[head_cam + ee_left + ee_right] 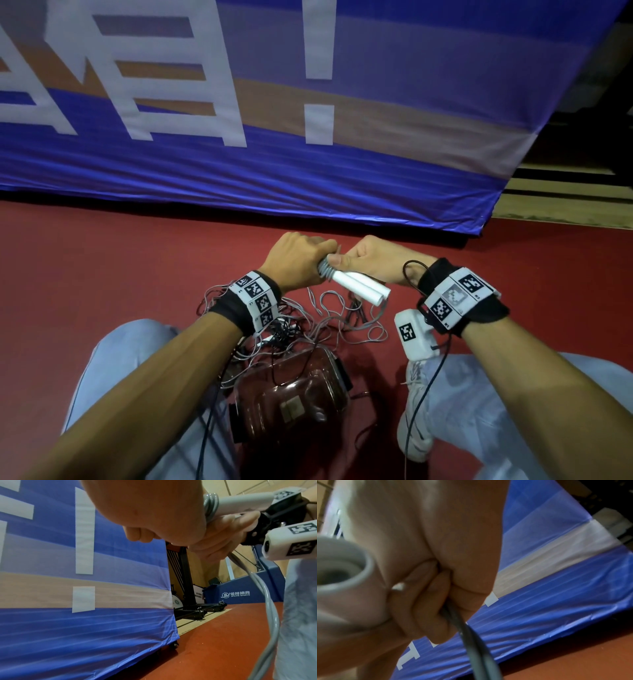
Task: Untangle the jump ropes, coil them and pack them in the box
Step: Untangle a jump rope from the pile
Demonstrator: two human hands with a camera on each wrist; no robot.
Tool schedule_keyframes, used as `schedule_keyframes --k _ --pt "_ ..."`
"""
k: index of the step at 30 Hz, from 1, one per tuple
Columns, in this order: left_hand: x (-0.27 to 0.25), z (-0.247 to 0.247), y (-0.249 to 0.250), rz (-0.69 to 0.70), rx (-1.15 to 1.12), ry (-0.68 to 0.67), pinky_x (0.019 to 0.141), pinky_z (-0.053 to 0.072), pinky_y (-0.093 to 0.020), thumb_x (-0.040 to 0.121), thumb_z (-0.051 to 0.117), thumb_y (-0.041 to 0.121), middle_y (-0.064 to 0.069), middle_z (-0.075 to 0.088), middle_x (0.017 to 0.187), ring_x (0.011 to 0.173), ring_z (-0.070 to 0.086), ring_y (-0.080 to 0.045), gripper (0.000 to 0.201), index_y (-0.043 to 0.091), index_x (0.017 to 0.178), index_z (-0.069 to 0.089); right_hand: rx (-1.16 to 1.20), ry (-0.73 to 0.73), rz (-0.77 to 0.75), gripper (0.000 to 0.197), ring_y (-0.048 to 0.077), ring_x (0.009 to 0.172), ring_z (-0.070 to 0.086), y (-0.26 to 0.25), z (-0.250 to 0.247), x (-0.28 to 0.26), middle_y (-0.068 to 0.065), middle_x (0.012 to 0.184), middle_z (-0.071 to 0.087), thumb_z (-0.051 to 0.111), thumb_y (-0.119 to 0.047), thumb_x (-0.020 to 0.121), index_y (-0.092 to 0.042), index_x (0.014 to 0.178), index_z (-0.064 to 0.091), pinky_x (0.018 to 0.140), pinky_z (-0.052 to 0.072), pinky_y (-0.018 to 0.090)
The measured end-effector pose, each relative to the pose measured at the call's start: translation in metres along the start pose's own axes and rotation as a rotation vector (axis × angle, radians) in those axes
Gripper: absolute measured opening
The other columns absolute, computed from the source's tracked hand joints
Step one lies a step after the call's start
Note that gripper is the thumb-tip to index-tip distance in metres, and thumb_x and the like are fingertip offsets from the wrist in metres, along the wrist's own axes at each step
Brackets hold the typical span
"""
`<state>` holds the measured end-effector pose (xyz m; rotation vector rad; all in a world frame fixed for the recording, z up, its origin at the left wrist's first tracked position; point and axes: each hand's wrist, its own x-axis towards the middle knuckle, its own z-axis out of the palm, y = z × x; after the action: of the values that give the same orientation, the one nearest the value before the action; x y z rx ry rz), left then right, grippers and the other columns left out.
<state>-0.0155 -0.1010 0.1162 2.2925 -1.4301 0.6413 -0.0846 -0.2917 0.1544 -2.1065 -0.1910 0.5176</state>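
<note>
Two white jump-rope handles [359,289] lie side by side in the air, with grey cord wound in tight turns [325,270] round their far ends. My left hand [301,260] grips the wound end. My right hand [368,260] holds the grey cord [471,639] in its curled fingers beside the coil, and a handle's open end [342,566] shows close by. The same cord [269,601] hangs down from the hands. A tangle of grey and dark ropes [308,329] lies on the red floor below. A clear plastic box [294,397] sits between my knees.
A blue banner-covered barrier [274,120] stands close ahead on the red floor [102,260]. My light trouser legs [113,359] and a white shoe [416,421] flank the box. Blue padded sports equipment [240,593] and black frames stand to the right beyond the barrier.
</note>
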Motion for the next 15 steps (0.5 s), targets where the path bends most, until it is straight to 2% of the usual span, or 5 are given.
schedule_keyframes --k 3,6,8,12,15 --pt "-0.001 -0.003 0.001 -0.062 -0.020 0.014 0.042 0.038 -0.026 0.078 0.064 0.027 0.002 0.053 0.054 0.039 0.045 -0.027 0.019 0.021 0.071 0.047 0.130 -0.034 0.000 0.058 0.027 0.065 0.064 -0.002 0.001 -0.004 0.018 0.073 0.074 0.055 -0.061 0.093 -0.009 0.076 0.075 0.062 0.047 0.029" --pt "-0.002 -0.010 0.002 -0.079 -0.035 -0.011 0.043 0.037 -0.026 0.076 0.055 0.032 0.003 0.053 0.053 0.039 0.046 -0.026 0.016 0.019 0.068 0.050 0.258 -0.076 0.010 0.054 0.016 0.059 0.064 -0.001 0.004 -0.005 0.010 0.071 0.073 0.049 -0.053 0.100 -0.008 0.082 0.075 0.057 0.048 0.026" --pt "-0.002 -0.012 0.002 -0.088 -0.039 -0.006 0.044 0.037 -0.026 0.072 0.055 0.034 0.003 0.054 0.054 0.040 0.048 -0.026 0.016 0.018 0.068 0.053 0.366 -0.114 0.013 0.053 0.015 0.061 0.063 0.000 0.006 -0.004 0.009 0.074 0.073 0.047 -0.051 0.099 -0.006 0.089 0.074 0.057 0.047 0.024" --pt "-0.002 -0.014 0.002 -0.231 -0.029 0.090 0.046 0.041 -0.025 0.070 0.073 0.032 0.003 0.058 0.053 0.042 0.051 -0.023 0.020 0.017 0.067 0.059 0.654 -0.126 0.007 0.056 0.010 0.053 0.050 0.001 0.007 0.000 0.009 0.075 0.070 0.040 -0.048 0.104 -0.002 0.096 0.071 0.051 0.037 0.019" --pt "0.004 -0.020 0.008 -0.432 -0.076 0.155 0.051 0.041 -0.026 0.070 0.071 0.035 0.003 0.060 0.054 0.048 0.055 -0.023 0.016 0.019 0.072 0.067 0.934 -0.126 -0.103 0.046 0.003 0.039 0.026 -0.001 0.016 0.004 0.004 0.073 0.065 0.030 -0.033 0.111 0.002 0.103 0.059 0.048 0.021 0.018"
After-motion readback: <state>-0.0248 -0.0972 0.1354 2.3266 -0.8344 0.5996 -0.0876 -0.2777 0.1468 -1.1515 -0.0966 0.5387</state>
